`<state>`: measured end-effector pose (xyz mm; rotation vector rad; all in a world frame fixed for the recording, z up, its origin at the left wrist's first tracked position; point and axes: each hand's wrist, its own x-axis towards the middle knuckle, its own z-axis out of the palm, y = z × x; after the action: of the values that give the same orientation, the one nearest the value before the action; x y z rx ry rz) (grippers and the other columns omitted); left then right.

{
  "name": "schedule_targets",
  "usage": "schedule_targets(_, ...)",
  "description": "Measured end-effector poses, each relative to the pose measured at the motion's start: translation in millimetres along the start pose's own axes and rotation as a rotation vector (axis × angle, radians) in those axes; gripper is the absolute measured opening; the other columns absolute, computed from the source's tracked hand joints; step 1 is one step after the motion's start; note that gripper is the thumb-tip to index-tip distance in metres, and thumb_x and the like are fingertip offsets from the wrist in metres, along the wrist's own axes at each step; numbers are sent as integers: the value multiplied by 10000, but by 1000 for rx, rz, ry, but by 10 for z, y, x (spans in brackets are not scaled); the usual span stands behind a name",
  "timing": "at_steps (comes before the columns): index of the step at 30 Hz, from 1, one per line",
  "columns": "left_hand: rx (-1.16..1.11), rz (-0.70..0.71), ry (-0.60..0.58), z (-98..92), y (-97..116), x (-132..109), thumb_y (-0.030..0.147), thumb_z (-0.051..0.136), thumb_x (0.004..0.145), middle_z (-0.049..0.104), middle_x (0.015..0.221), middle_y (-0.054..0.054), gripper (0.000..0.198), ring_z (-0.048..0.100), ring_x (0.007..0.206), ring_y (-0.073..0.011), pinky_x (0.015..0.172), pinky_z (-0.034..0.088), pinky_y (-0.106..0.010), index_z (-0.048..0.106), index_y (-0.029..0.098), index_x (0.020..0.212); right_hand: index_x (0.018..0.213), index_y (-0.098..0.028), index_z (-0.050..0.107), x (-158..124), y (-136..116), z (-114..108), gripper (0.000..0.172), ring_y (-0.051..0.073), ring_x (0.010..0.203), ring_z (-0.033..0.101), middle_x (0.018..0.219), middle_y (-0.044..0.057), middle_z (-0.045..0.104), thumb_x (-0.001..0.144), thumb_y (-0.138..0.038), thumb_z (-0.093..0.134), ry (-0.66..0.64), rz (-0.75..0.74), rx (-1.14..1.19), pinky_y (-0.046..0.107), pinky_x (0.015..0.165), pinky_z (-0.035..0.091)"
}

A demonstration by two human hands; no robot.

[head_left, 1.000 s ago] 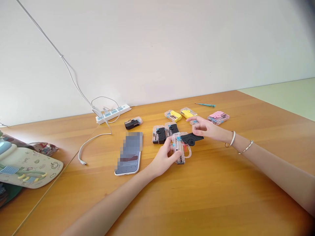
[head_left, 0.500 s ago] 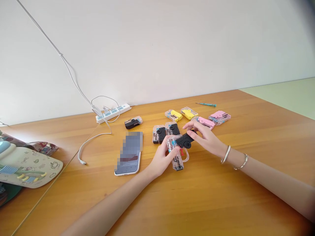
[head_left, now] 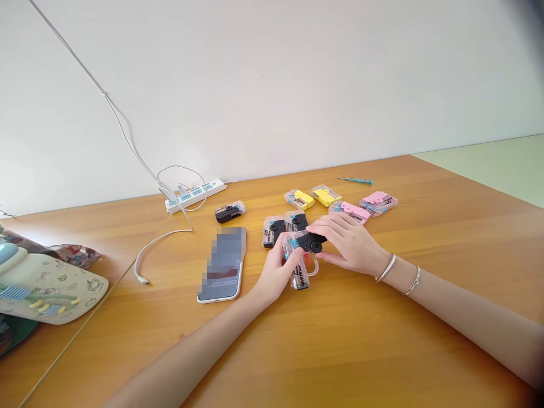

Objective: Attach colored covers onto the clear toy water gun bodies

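Note:
My left hand point(head_left: 279, 266) grips a clear and black toy water gun point(head_left: 300, 273) by its transparent body, thumb across the near side. It is unfolded, with a looped trigger guard and a red trigger on the right. My right hand point(head_left: 348, 241) closes around the gun's black barrel part, fingers over the top and thumb below. Just behind the hands lie two folded black water guns point(head_left: 274, 231). Pink folded water guns point(head_left: 378, 202) rest beyond my right hand, one partly covered by its fingers. Two yellow ones point(head_left: 327, 196) lie farther back.
Left of my hands lies a phone point(head_left: 221, 272) with a partly pixelated screen. Another black water gun point(head_left: 230, 212) sits behind it, near a white power strip point(head_left: 196, 195) with cables. A teal screwdriver point(head_left: 357, 181) is at the back. A decorated cream object point(head_left: 55, 286) stands far left.
My right hand has moved left and wrapped more fully around the black barrel part. The held water gun has shifted slightly left and up with my left hand.

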<state>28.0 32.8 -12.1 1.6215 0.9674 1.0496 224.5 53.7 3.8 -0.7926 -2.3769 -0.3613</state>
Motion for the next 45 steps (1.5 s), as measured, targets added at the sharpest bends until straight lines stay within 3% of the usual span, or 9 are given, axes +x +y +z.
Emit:
schedule_targets(6,7,-31,-42,15,15,-7,327,447,877,591,976,-33,231,534,921,-188,850,422,-290,493,174,1044,992,-117,547,-14,-8,25,341,221,782,591,881,107,668,903,-426,432,51,-82,-189,349,703,425)
schedule_targets(10,-13,-47,-80,14,-2,-12,365,423,893,605,941,-28,254,543,898,-185,832,430,-291,485,177,1053,977,-117,550,-19,-28,34,358,210,738,596,839,99,669,925,-426,377,42,-59,-253,325,628,392)
schedule_targets(24,-180,-126,-87,12,31,9,367,440,896,565,1130,-44,307,510,1074,-187,920,418,-279,444,193,1149,962,-180,475,-7,-167,49,448,205,615,632,748,57,673,923,-539,209,-40,341,-59,278,470,335)
schedule_targets(31,-218,-104,-71,-7,83,5,342,438,910,534,1187,-19,303,452,1156,-167,972,375,-251,424,233,1193,1042,-202,425,-32,-134,59,391,208,670,628,880,69,648,890,-551,339,-99,478,215,284,530,419)
schedule_targets(37,-266,-95,-58,-10,74,17,365,472,893,521,1179,-29,374,483,1097,-195,810,468,-267,369,253,1235,1021,-211,427,-44,-73,86,340,218,810,608,949,68,609,858,-508,456,-51,466,446,307,643,466)
schedule_targets(40,-294,-88,-58,-12,64,14,375,492,882,534,1156,-25,377,489,1081,-191,816,462,-266,385,250,1221,1025,-209,429,-38,-60,95,318,216,824,603,957,68,594,864,-482,457,-26,448,547,320,674,476)
schedule_targets(45,-337,-114,-71,-28,52,20,397,532,854,584,1077,-15,433,544,971,-180,797,458,-277,396,257,1241,1040,-220,403,-3,-28,53,298,150,621,626,907,31,591,873,-458,469,-76,523,902,303,607,503)
